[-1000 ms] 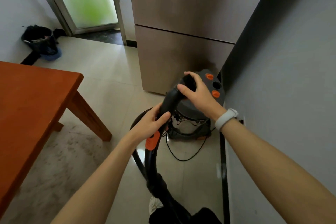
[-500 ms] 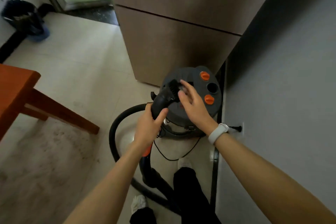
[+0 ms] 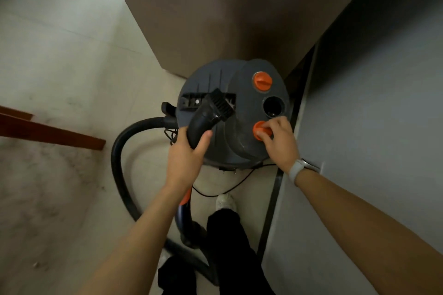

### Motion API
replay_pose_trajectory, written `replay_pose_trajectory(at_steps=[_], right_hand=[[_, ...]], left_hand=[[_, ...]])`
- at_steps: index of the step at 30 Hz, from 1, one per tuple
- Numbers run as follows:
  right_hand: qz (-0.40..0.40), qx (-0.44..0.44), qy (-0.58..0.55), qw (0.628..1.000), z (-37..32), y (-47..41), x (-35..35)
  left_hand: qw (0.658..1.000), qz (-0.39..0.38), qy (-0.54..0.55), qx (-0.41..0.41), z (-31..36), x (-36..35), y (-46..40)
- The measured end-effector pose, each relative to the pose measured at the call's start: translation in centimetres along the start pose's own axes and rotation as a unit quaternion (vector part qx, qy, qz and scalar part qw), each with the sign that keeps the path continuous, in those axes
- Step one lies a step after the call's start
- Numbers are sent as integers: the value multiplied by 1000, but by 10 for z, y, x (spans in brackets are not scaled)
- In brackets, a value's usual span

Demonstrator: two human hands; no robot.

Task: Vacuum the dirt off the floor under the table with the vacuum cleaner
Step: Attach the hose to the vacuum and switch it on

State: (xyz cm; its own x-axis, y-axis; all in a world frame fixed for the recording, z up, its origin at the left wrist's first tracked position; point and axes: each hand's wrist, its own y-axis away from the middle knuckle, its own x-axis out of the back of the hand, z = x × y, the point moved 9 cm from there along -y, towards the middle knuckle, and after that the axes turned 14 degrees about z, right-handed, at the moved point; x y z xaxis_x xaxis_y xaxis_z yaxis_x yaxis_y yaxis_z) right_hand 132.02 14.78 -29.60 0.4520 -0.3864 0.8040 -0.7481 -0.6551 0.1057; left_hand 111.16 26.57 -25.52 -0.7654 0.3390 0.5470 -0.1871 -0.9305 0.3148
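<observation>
Now L hand [image 3: 185, 158] gripping nozzle [image 3: 206, 115], R hand [image 3: 279, 142] on knob [image 3: 260, 130]

Dim, soft indoor light falls from the upper left, brightening the pale floor [image 3: 60, 43]. The brown cabinet [image 3: 215, 19] and grey wall [image 3: 371, 103] sit in shadow. Wide-angle distortion bends the edges; slight blur softens everything.

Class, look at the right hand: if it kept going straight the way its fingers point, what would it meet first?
The right hand already has its fingertips at the nearer orange knob on the vacuum cleaner; whether they touch is unclear.
</observation>
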Motion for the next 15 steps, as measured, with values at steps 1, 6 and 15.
replay_pose_trajectory(at_steps=[1, 6, 15], right_hand=[[8, 6, 4, 1000, 0, -3, 0], [58, 18, 50, 997, -4, -7, 8], [68, 44, 25, 996, -27, -89, 13]], left_hand=[[1000, 0, -1, 2, -1, -3, -2], [1000, -1, -15, 6, 0, -13, -5], [1000, 18, -10, 16, 0, -11, -19]])
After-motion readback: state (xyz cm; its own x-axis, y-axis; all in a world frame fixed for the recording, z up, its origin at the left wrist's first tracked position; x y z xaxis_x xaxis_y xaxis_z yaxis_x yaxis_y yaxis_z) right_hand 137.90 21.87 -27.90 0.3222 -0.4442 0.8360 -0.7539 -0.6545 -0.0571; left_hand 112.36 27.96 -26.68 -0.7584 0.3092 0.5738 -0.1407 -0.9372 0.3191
